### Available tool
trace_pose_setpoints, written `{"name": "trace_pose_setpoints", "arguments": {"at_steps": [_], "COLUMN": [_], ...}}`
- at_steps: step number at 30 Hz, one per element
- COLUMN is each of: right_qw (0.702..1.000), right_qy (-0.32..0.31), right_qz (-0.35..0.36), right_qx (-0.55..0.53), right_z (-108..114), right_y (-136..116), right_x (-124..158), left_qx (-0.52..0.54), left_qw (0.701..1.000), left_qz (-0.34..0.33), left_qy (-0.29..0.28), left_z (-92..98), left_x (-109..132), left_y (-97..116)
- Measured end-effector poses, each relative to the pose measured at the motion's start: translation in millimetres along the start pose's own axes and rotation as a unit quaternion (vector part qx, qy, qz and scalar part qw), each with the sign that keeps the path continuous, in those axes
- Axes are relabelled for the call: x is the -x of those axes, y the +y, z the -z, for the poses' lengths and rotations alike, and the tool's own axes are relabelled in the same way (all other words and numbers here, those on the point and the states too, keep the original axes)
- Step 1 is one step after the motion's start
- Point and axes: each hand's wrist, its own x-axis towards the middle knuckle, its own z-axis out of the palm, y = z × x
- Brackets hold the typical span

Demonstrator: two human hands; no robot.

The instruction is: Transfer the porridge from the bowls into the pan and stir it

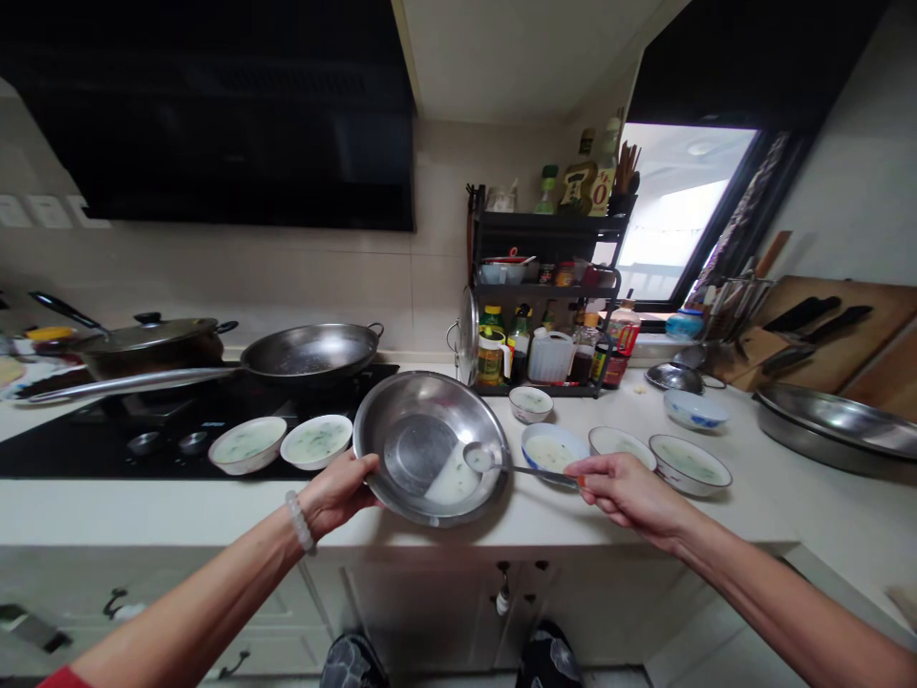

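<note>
My left hand point(342, 495) grips the left rim of a steel basin point(408, 449), thumb over the edge, and the basin tilts to the right. A little whitish soup point(450, 485) with green bits pools at its lower right side. My right hand point(623, 492) is closed on the handle of a metal ladle point(530, 470), whose small round bowl dips at the pool and holds some liquid. Just right of the basin, a blue-rimmed bowl point(551, 449) of the same soup sits partly behind the ladle handle.
Filled bowls stand on both sides: a bowl point(247, 444) and another point(316, 441) by the stove, more at right, including a bowl point(692, 463). A wok point(308, 352) and lidded pot point(154, 344) occupy the stove. Behind are a spice rack point(548, 225) and knife block point(766, 354).
</note>
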Motion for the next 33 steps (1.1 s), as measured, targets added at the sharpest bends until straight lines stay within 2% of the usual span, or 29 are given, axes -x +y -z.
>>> {"name": "trace_pose_setpoints", "arguments": {"at_steps": [10, 17, 20, 23, 24, 26, 30, 32, 33], "right_qw": [0.999, 0.996, 0.994, 0.976, 0.96, 0.908, 0.76, 0.692, 0.667], "right_qy": [0.016, 0.073, 0.111, 0.152, 0.164, 0.188, 0.21, 0.211, 0.214], "right_qz": [0.0, -0.005, 0.014, 0.08, 0.113, 0.192, 0.379, 0.437, 0.452], "right_qx": [-0.033, -0.043, 0.001, 0.133, 0.195, 0.321, 0.485, 0.534, 0.552], "right_z": [28, 62, 72, 80, 81, 84, 84, 82, 80], "right_y": [4, 5, 12, 24, 29, 41, 64, 69, 70], "right_x": [6, 11, 11, 6, 4, 1, 1, 5, 7], "left_qx": [-0.002, -0.004, -0.002, -0.001, -0.002, -0.002, -0.002, -0.003, -0.003], "left_qw": [1.0, 1.0, 1.0, 1.0, 1.0, 1.0, 1.0, 1.0, 1.0], "left_qz": [0.0, -0.005, -0.006, -0.005, -0.004, -0.003, -0.002, -0.002, -0.003], "left_qy": [-0.001, -0.008, -0.005, -0.003, -0.002, -0.001, 0.001, 0.002, 0.003], "left_z": [1.3, 5.0, 4.4, 2.7, 2.2, 1.4, 0.6, 0.1, -0.1], "left_x": [-2, -7, -6, -5, -4, -4, -4, -3, -3], "left_y": [-1, -5, -5, -4, -3, -3, -2, -2, -1]}}
